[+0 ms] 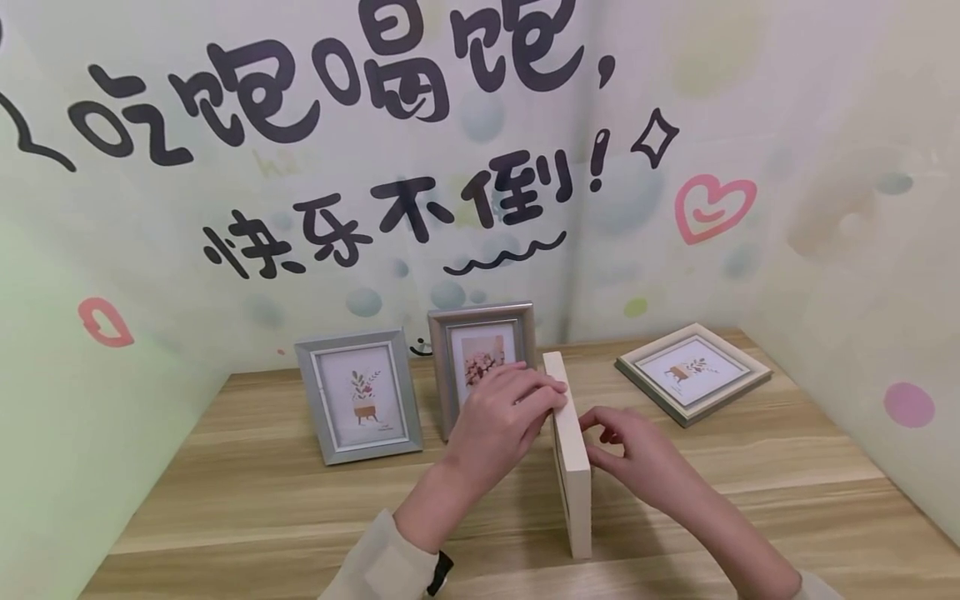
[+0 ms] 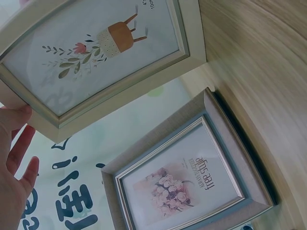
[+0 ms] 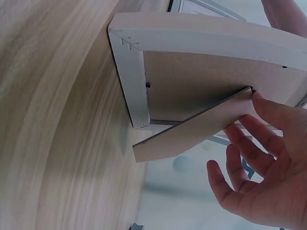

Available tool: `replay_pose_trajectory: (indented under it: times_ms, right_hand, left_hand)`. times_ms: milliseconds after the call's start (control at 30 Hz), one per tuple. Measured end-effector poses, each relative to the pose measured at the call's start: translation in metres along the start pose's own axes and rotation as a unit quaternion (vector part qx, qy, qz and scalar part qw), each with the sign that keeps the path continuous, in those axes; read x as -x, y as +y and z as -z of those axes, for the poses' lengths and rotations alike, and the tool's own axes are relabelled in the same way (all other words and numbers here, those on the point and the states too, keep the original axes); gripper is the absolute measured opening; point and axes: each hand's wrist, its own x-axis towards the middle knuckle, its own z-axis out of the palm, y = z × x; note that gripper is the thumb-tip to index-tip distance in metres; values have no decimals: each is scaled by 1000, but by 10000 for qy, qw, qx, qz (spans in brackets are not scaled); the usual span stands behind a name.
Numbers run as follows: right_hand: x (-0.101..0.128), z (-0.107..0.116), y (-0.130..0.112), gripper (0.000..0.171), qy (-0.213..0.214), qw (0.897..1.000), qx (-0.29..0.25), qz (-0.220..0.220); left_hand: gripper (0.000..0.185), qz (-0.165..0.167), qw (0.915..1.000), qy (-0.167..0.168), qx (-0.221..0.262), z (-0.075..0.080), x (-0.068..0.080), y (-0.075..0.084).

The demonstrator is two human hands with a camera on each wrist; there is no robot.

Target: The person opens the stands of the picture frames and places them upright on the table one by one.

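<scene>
A cream picture frame [image 1: 572,433] stands on edge on the table, turned nearly edge-on in the head view. My left hand [image 1: 498,417] grips it at the top edge. In the left wrist view its front shows a potted-flower print [image 2: 96,48], with the thumb and a finger at one corner. Behind the frame, my right hand [image 1: 641,458] pinches the fold-out stand [image 3: 192,127] between thumb and fingers. That stand sticks out at an angle from the brown backboard [image 3: 192,79] in the right wrist view.
Upright at the back left is a silver-grey picture frame [image 1: 411,417]. Beside it stands a taupe frame [image 1: 438,367] with a pink flower print, partly behind my left hand. Another cream frame [image 1: 723,400] lies face up at the back right, near the wall [image 1: 840,275].
</scene>
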Motion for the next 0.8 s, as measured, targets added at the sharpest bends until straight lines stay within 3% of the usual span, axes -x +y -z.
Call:
replay_pose_trajectory:
  times_ms: [800]
  right_hand:
    - [10, -1, -1, 25, 761, 9962, 369, 224]
  left_hand:
    - [7, 48, 9999, -103, -18, -5, -5, 5]
